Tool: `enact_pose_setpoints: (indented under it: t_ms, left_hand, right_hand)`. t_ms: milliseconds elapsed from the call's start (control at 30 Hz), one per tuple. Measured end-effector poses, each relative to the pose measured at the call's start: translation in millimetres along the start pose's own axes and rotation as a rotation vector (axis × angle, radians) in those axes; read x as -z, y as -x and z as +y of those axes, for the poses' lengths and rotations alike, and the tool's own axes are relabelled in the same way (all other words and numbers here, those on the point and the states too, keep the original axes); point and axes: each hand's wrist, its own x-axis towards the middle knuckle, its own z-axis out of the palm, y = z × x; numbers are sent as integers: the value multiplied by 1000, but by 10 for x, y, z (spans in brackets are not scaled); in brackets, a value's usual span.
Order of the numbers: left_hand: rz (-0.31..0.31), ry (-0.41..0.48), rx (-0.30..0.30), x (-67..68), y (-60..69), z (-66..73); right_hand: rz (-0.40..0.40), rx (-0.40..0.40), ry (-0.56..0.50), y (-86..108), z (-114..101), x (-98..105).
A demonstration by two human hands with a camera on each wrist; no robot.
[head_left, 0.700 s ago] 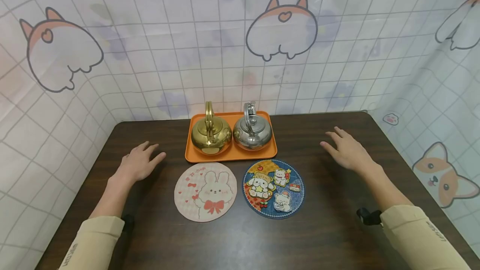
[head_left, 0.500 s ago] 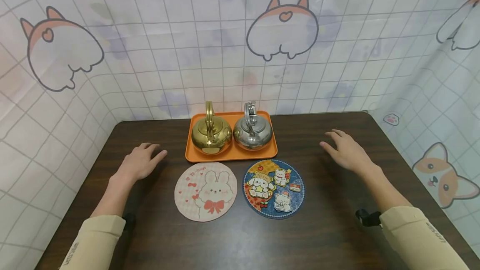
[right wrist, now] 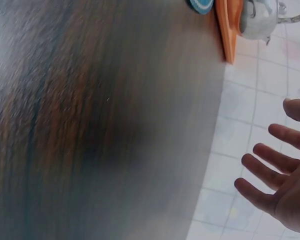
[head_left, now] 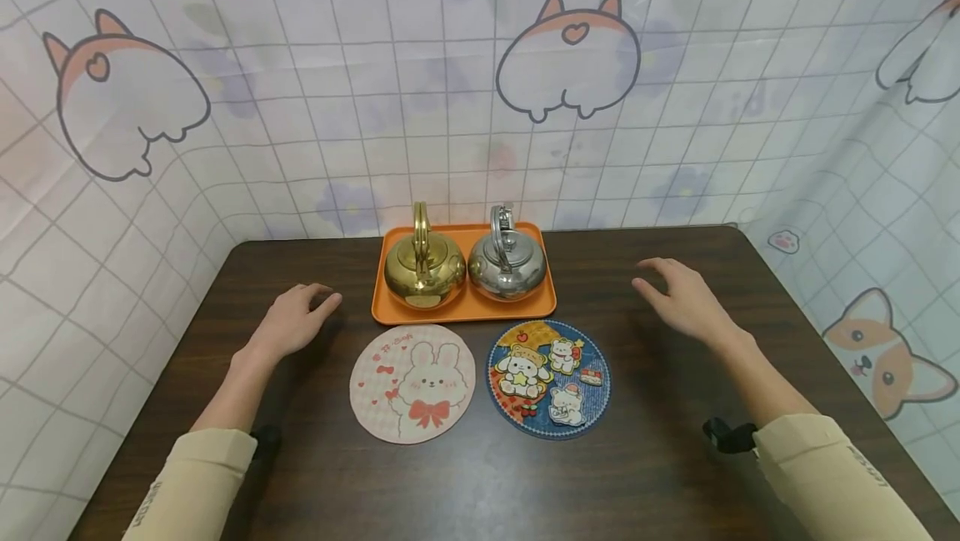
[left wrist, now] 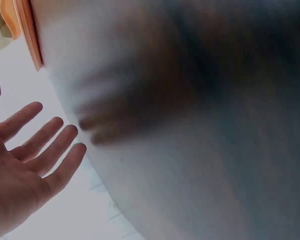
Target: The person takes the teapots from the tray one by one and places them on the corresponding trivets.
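Side by side on an orange tray [head_left: 465, 315] at the back of the table stand a gold kettle [head_left: 425, 274] and a silver kettle [head_left: 507, 273], handles upright. My left hand [head_left: 291, 323], fingers spread and slightly bent, hovers left of the tray and holds nothing. To the right of the tray, my right hand [head_left: 688, 304] is likewise empty with its fingers apart. Both palms show in the wrist views, the left hand [left wrist: 32, 170] and the right hand [right wrist: 282, 175] clear of any object. The silver kettle [right wrist: 260, 17] and tray edge appear in the right wrist view.
In front of the tray lie two round mats: a pink rabbit mat [head_left: 412, 384] on the left and a blue cartoon mat [head_left: 549, 380] on the right. The dark wooden table [head_left: 480, 491] meets a patterned curtain [head_left: 420, 132] at its back and sides.
Both hands have moved slightly inward, toward the tray, still holding nothing. The kettles, tray and mats keep their places on the table.
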Motion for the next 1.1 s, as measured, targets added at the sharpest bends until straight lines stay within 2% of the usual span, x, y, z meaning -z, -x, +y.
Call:
enact_pose_setpoints:
  t_ms: [367,500,667,833,1100]
  left_hand:
    - [5,228,43,-78,-60,75]
    - [-2,313,59,-90,-82,119]
    - [-29,475,95,-101,-112,192]
    - [-64,591,119,-129,-136,246]
    - [-89,676,135,-165,-154,278]
  right_hand:
    - [16,-4,-73,-20,-158,-5]
    - [75,27,-80,-37,-196,-22]
    - [142,65,-120,-79,-246,-53]
    - [124,42,-162,-108,-305,-79]
    - [91,-3,-224,-139,-398,-99]
